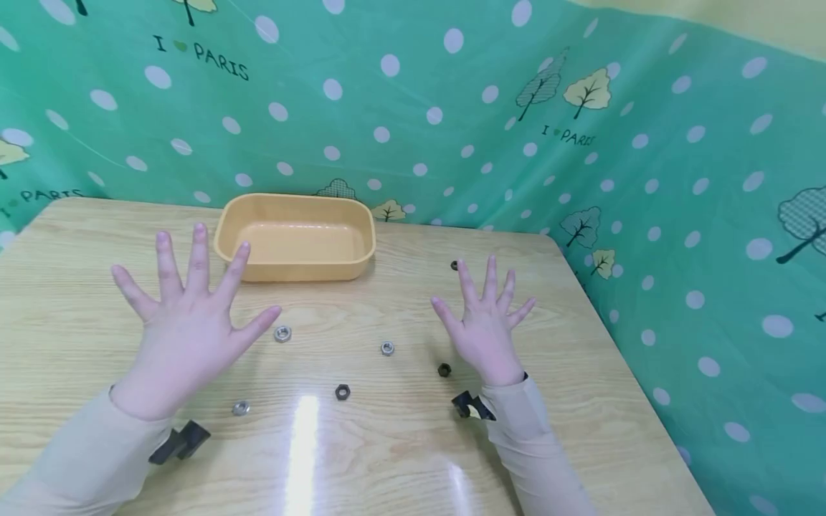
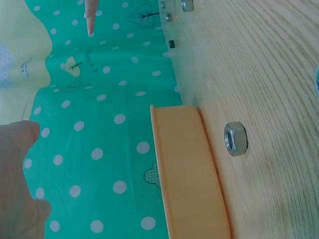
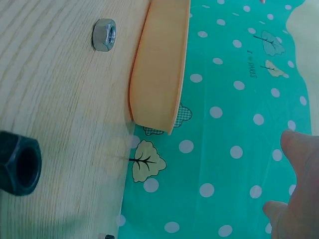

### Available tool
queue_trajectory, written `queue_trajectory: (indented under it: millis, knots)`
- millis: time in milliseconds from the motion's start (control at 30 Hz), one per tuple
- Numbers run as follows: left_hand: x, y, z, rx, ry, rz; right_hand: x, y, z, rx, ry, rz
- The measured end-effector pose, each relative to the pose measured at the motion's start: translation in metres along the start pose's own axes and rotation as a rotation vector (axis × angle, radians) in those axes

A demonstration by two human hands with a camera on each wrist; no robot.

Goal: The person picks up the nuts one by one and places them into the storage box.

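Both hands hover over the wooden table with fingers spread wide, holding nothing. My left hand (image 1: 187,330) is on the left, its thumb near a large silver nut (image 1: 282,334). Below that hand, another silver nut (image 1: 241,408) lies by the wrist. My right hand (image 1: 485,333) is on the right, a dark nut (image 1: 444,370) just left of its wrist and another dark nut (image 1: 454,265) beyond its fingertips. Between the hands lie a small silver nut (image 1: 387,348) and a dark nut (image 1: 343,392). In the right wrist view a dark nut (image 3: 20,163) shows close up.
A shallow yellow-orange rectangular bin (image 1: 293,272) stands at the back of the table (image 1: 400,459), left of centre. A green dotted curtain (image 1: 413,93) hangs behind the table and along its right side. Each sleeve carries a black wrist mount (image 1: 181,441).
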State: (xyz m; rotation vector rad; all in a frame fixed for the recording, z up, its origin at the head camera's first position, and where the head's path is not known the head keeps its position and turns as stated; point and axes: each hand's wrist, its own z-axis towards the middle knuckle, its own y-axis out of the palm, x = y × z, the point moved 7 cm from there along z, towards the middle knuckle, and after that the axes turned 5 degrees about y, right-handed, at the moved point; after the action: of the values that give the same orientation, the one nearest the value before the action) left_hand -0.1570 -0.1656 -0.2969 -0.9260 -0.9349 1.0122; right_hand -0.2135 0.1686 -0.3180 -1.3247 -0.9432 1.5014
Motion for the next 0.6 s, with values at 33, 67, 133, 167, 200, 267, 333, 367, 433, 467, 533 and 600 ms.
queue_trajectory:
  millis: [33,67,133,167,200,267,333,367,433,467,533,600]
  knots:
    - [-0.001,0.001,0.0,-0.012,-0.007,-0.001,0.0,0.0,0.0,-0.001,-0.001,-0.002]
    - [-0.001,0.001,0.001,-0.021,-0.013,0.0,0.001,0.0,0.0,-0.001,-0.003,-0.005]
    - [-0.003,0.002,0.001,-0.036,-0.023,0.002,0.001,0.001,0.0,-0.002,-0.01,-0.01]
    - [-0.005,0.002,0.001,-0.041,-0.029,0.002,0.001,0.001,0.0,-0.003,-0.015,-0.01]
    - [-0.006,0.003,0.001,-0.045,-0.033,0.002,0.001,0.001,0.0,-0.004,-0.02,-0.012]
    - [-0.008,0.003,0.002,-0.052,-0.04,0.0,0.001,0.002,0.0,-0.009,-0.027,-0.013]
    - [-0.009,0.004,0.002,-0.057,-0.044,-0.003,0.001,0.003,0.001,-0.014,-0.034,-0.013]
    - [-0.01,0.004,0.002,-0.058,-0.046,-0.004,0.001,0.003,0.001,-0.016,-0.036,-0.016]
    - [-0.011,0.005,0.002,-0.059,-0.05,-0.008,0.002,0.004,0.001,-0.023,-0.038,-0.019]
    - [-0.011,0.005,0.001,-0.059,-0.052,-0.009,0.003,0.005,0.001,-0.027,-0.038,-0.024]
    - [-0.012,0.006,0.001,-0.058,-0.055,-0.011,0.004,0.006,0.002,-0.036,-0.035,-0.029]
    - [-0.012,0.006,0.0,-0.057,-0.056,-0.011,0.004,0.007,0.002,-0.042,-0.034,-0.029]
